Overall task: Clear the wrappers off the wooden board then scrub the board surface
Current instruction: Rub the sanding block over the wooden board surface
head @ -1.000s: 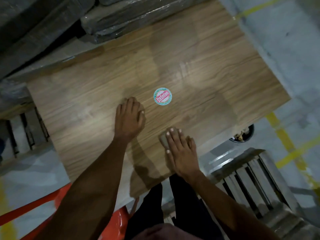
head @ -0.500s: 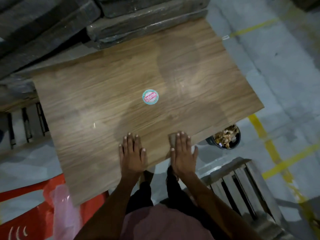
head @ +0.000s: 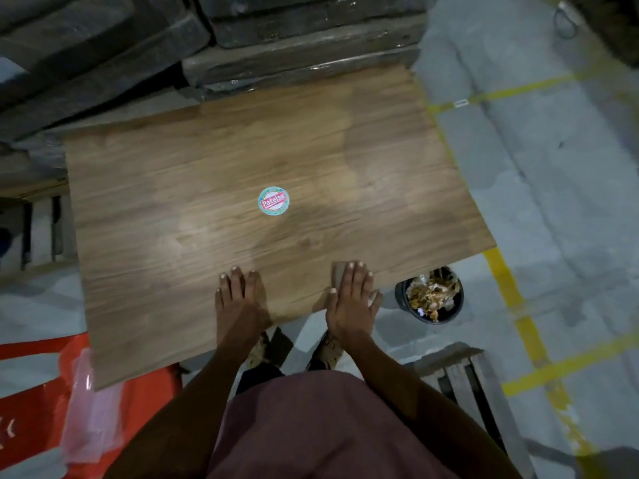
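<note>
Wooden board (head: 207,209): large, rectangular, wood-grain face up; fills centre of view, near edge overhanging the floor in front of the person; far edge against dark wrapped stacks (head: 276,39).
Board surface: no loose wrappers seen on it; paler and darker patches across the grain, cause not determinable.
Sticker (head: 273,200): round, green rim with red band and white lettering; stuck flat near the middle of the board, well apart from both hands.
Left hand (head: 238,299): palm down on the board close to the near edge; fingers straight and held together, nothing held.
Right hand (head: 352,299): palm down at the near edge, right of the left hand; fingers straight, thumb spread outward, pressing flat on a small grey-brown pad (head: 340,273).
Pad: mostly hidden under the fingers; one corner showing past the fingertips; exact kind not determinable.
Black bucket (head: 428,295): on the floor just beside the board's near right edge; filled with crumpled brownish scraps.
Floor (head: 553,202): grey concrete with yellow painted lines.
Red plastic item (head: 34,375): lower left, partly under the board's corner; pale pink translucent bag (head: 90,420) lying over it.
Wooden slatted crate (head: 466,382): lower right, beside the person's right arm.
</note>
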Demonstrator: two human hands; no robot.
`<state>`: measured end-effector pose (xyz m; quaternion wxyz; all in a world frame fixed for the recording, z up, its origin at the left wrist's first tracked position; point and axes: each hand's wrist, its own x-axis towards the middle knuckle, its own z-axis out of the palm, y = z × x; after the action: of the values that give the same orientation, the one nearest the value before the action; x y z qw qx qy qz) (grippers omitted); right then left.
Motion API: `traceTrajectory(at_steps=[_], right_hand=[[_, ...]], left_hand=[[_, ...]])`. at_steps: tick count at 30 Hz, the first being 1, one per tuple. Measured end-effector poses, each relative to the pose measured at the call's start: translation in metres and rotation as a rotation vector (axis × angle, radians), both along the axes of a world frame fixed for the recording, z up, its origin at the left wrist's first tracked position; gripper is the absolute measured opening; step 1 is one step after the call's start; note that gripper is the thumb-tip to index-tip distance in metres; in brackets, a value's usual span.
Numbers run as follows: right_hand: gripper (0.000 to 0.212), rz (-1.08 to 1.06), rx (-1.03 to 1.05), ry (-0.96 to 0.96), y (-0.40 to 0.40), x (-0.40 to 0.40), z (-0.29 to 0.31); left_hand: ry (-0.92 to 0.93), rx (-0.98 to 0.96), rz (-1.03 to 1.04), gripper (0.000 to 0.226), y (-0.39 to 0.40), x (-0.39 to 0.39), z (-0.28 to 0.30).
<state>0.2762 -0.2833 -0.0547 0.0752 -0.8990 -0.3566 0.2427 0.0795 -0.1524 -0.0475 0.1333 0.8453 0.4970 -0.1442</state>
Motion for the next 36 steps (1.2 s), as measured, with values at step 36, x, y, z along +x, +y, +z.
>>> traceTrajectory(at_steps=[36], right_hand=[[0.067,0.361,0.102,-0.084,0.129,0.045,-0.008]], left_hand=[[-0.413,0.214,0.470,0.047,0.162,0.131,-0.005]])
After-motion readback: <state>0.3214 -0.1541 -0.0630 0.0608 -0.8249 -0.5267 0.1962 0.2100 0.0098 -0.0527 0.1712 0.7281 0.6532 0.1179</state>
